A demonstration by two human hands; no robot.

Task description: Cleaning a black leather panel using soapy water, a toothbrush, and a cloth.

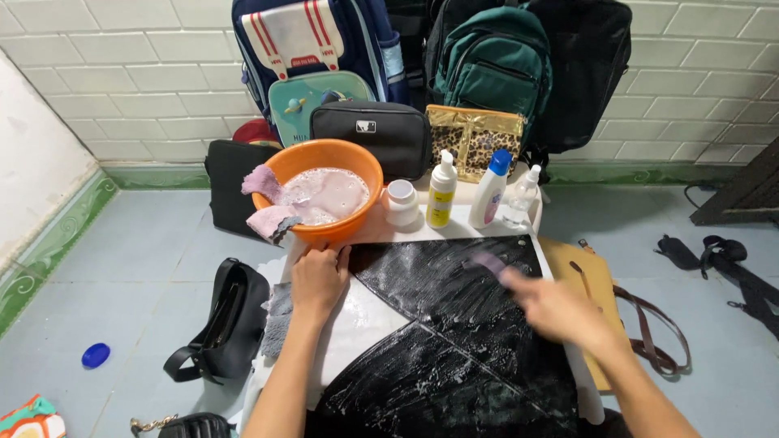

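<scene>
A black flat bag [454,341] streaked with white foam lies on a small white table [365,320]. My left hand [318,280] presses flat on the bag's upper left corner, just below an orange basin. My right hand [552,308], blurred by motion, holds a small purple brush or sponge [489,263] against the soapy black surface at its upper right. The orange basin [326,156] holds sudsy water, with pink cloths [266,203] draped over its left rim.
A white jar [401,201], a yellow pump bottle [442,191], a white bottle with blue cap [491,189] and a clear spray bottle [522,197] stand behind the bag. Backpacks and pouches lean on the tiled wall. A black handbag [219,324], a tan bag [596,288] and a blue lid [96,354] lie around.
</scene>
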